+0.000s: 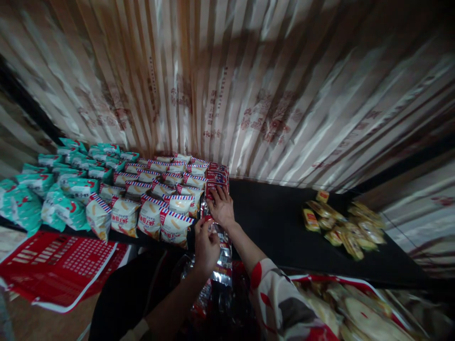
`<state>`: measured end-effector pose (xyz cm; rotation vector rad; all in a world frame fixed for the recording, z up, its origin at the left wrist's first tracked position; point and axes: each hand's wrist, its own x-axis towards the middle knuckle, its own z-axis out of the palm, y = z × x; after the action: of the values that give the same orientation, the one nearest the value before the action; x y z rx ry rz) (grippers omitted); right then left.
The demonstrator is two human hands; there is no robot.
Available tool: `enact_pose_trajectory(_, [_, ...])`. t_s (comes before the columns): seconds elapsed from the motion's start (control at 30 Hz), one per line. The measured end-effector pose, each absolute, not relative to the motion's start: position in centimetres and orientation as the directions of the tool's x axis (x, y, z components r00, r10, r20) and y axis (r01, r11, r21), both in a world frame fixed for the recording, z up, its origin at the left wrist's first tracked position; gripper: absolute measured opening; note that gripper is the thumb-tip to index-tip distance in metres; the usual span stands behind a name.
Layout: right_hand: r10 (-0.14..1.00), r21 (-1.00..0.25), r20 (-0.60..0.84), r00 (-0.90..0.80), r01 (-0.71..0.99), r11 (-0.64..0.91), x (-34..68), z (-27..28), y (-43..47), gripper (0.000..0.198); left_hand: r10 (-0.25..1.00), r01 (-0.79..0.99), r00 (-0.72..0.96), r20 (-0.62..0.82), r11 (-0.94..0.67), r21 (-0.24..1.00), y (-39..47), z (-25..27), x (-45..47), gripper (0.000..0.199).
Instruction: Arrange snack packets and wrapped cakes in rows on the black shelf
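A strip of joined red and silver packets [223,265] runs from the back of the black shelf down over its front edge. My left hand [207,248] pinches the strip's left side near the shelf edge. Further back, my right hand [222,207] lies with fingers stretched out and spread on the red packets [216,174]. Just left of both hands stand rows of white snack bags [177,226] with striped red and blue tops. The lower part of the strip hangs toward my lap, where it is dark and hard to make out.
Teal snack bags [73,208] crowd the left end of the black shelf [270,222]. Loose yellow packets [350,232] lie at its right. Below are a red basket [64,270] at left and another basket of bagged goods [359,308]. A printed plastic curtain [249,94] hangs behind.
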<state>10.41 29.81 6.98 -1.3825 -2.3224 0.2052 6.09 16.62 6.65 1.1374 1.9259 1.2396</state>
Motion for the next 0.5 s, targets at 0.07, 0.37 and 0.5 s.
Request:
enact_pose_trajectory(0.07, [0.866,-0.331,0.286,-0.409,0.806,0.490,10.40,6.88,29.80,0.044,0.883,0.331,-0.469,-0.013,0.189,0.925,16.63,6.56,6.21,0.042])
enact_pose_trajectory(0.37, [0.874,-0.336,0.292,-0.388,0.814,0.473,10.17,6.49,29.88,0.043,0.897,0.307,-0.442,-0.024,0.177,0.935,17.30,7.17,5.90,0.038])
enact_pose_trajectory(0.5, [0.880,-0.360,0.279,-0.384,0.808,0.466,10.25,6.59,30.01,0.043,0.899,0.337,-0.437,-0.008,0.172,0.926,17.59,7.07,5.51,0.038])
